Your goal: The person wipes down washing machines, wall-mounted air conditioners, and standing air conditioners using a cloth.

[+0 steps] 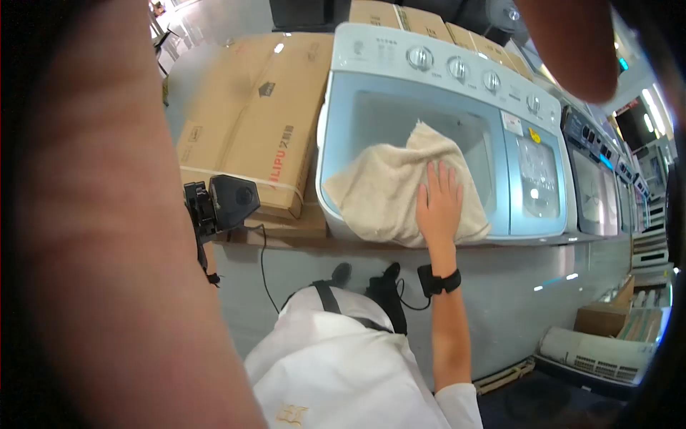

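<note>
Tube lights (652, 111) glare at upper right and reflections (572, 277) streak the glossy floor (507, 307), while a finger-like shape (575, 50) near the lens blurs and wide-angle distortion bends the scene inside dark, vignetted edges.

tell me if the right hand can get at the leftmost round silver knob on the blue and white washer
Probably yes: the right hand lies flat on the crumpled beige cloth, and nothing appears to block the way forward to the knob, which looks uncovered, though the hand may need to stretch.
</note>
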A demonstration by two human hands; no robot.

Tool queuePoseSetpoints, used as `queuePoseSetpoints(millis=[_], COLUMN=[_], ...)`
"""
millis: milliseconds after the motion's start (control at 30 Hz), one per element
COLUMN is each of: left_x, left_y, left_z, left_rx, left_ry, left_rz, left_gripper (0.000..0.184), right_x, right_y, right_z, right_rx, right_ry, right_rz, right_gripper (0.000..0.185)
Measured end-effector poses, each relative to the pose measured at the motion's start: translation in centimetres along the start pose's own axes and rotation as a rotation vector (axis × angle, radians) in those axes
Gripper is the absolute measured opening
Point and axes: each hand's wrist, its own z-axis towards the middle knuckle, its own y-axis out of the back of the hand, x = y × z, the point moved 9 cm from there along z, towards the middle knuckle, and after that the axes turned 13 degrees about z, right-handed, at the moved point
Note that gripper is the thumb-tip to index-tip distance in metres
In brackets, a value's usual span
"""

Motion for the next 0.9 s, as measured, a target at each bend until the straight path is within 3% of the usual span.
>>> queuePoseSetpoints(millis=[167, 333, 533, 600, 700, 833, 900], left_x=[1.4, 1.9, 1.3, 6.1, 12.6, 13.0, 12.5], left_y=[-2.5, -2.9, -4.5, -5.7, -6.5, -7.4, -7.6], left_z=[-5.4, -5.1, -4.1, -7.2, -19.0, -29.0, -29.5], left_rx=[0.027, 0.019, 0.076, 0.223, 0.514, 0.875, 0.901], left_ry=[0.124, 0.149, 0.257, 0.469, 0.708, 0.608, 0.577], left_rz=[-0.102, -0.090, 0.158, 0.458, 0.793, 1.055, 1.151], left_gripper=[0.056, 0.056, 0.056, 0.056, 0.058, 0.064, 0.066], right_x=[-0.2, -1.0, -1.6, -2.1, -2.2, -2.2, -3.2], right_y=[0.0, -0.8, -1.4, -1.4, -1.2, 1.3, 2.1], right_z=[-0.7, 0.0, 2.7, 2.7, 1.4, -3.7, -5.5], right_rx=[-0.016, -0.020, 0.101, 0.090, 0.168, 0.083, 0.061], right_ry=[-0.012, 0.031, 0.058, 0.063, 0.108, -0.009, -0.094], right_rz=[0.000, -0.026, 0.106, 0.160, 0.232, 0.118, 0.050], right_gripper=[0.051, 0.051, 0.052, 0.051, 0.052, 0.053, 0.054])
